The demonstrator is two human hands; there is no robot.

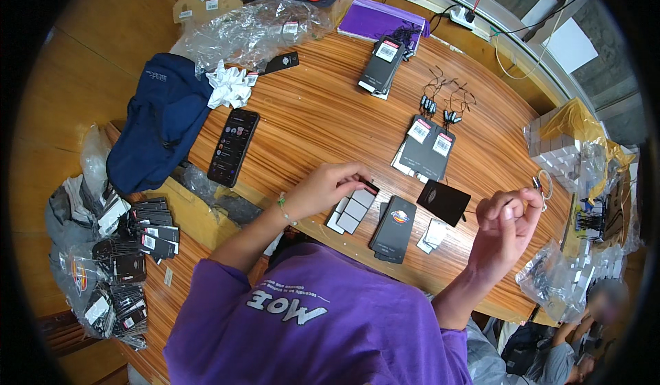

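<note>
On the wooden desk [309,120], a sheet of rectangular paper labels [359,205] lies left of a pile of oblong card tags [393,230]. Corded rectangular card tags [427,146] lie behind both. An oblong glass-fronted phone [234,148] lies (well over leftward) right of a soft cloth bag [159,120].

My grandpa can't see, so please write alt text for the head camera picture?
A person's left hand is at a sheet of pale rectangles on a striped brown wooden table, while the right hand hovers beside a flat black card. Rectangular dark-grey tags, a black phone and a navy-blue fabric bundle lie nearby.
</note>
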